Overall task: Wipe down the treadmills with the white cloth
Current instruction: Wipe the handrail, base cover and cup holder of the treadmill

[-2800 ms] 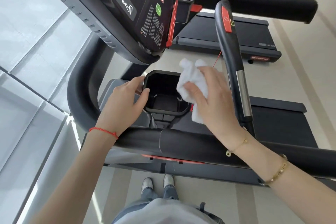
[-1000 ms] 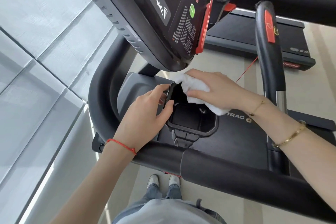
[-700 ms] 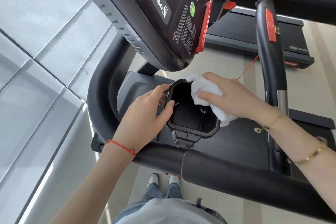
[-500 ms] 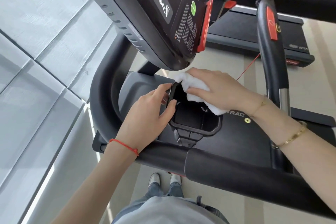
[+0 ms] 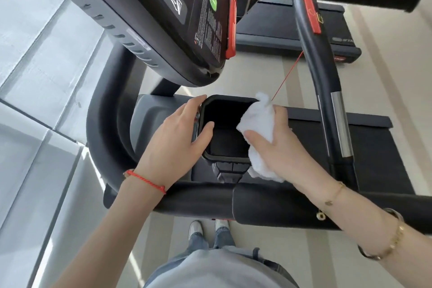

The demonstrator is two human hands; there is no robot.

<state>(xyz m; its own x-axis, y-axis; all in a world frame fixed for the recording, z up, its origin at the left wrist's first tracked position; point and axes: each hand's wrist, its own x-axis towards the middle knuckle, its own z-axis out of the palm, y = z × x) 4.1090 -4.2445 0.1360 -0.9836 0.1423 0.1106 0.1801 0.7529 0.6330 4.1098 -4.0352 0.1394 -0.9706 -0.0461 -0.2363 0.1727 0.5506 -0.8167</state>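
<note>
While left hand grips one cup holder, right hand holds one white cloth.

Cup holder sits below the console, just above the near handrail. Left hand on its left rim, thumb inside. Right hand presses cloth against its right rim (cloth trails toward the handrail). Upright grip bar right of both.

I see pale striped flooring, grey wall panels and white shoes below.
</note>
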